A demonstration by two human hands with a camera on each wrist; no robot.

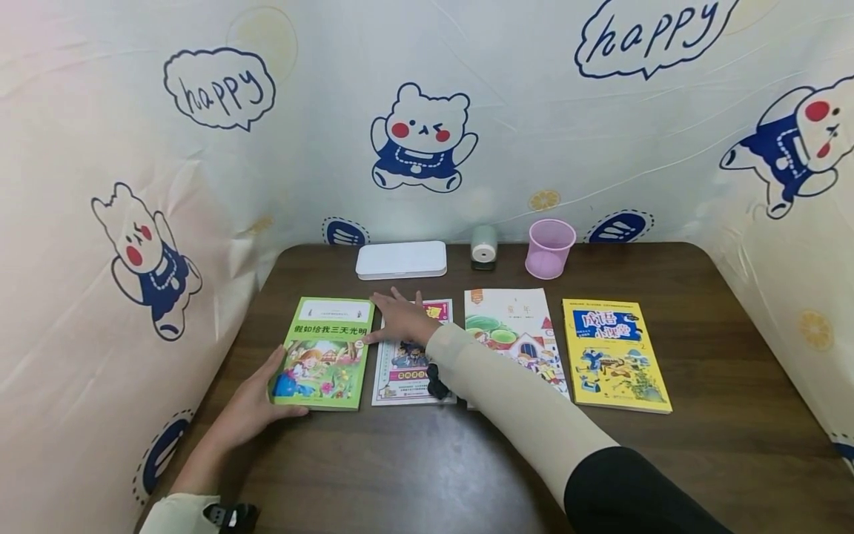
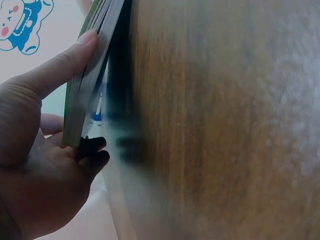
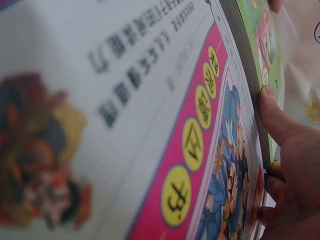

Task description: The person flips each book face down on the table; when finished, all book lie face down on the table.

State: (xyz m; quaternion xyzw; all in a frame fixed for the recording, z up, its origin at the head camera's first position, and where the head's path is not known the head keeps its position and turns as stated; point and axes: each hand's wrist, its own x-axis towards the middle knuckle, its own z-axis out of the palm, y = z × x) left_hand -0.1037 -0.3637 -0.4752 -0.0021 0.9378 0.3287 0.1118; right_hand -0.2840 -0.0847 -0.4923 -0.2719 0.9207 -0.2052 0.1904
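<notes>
A green-bordered book (image 1: 327, 363) with a garden picture on its cover is at the left end of a row. My left hand (image 1: 250, 400) holds its lower left corner, thumb along the near page edge and fingers at the left side. In the left wrist view, the book's page edge (image 2: 82, 100) stands a little off the table, fingertips beneath the corner. My right hand (image 1: 407, 319) holds the upper right corner, thumb (image 3: 275, 112) against the right side. That arm passes over a pink-and-white book (image 1: 414, 363) and partly covers a white book (image 1: 514, 319).
A yellow book (image 1: 617, 356) lies at the row's right end. Along the back of the brown table (image 1: 414, 467) are a white flat case (image 1: 402, 259), a small green device (image 1: 483, 246) and a pink cup (image 1: 550, 248). A printed curtain (image 1: 320, 148) surrounds the table.
</notes>
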